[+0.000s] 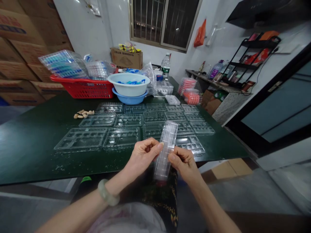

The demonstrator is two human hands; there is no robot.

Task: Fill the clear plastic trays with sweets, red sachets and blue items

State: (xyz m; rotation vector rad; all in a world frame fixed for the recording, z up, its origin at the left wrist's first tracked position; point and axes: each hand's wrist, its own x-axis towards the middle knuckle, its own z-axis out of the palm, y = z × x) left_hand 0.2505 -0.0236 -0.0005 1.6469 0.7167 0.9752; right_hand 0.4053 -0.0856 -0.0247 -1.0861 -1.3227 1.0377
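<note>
Between my two hands, at the table's near edge, is a stack of clear plastic trays [167,137], seen on its narrow side and tilted upright. My left hand [147,152] pinches its left side with thumb and fingers; a pale bangle circles that wrist. On the other side my right hand [184,160] grips the stack lower down, fingers curled. Just beyond, several clear compartment trays [122,137] lie in rows on the dark green table [31,155]. How many trays the stack has cannot be made out.
Behind the rows stand a red basket [89,89] of packaged items, a white basin [128,89] nested in a blue basin [131,99], and a water bottle [165,66]. Peanuts [84,114] lie at left. Pink packs [188,85] sit at the back right. Cardboard boxes [21,55] are stacked left.
</note>
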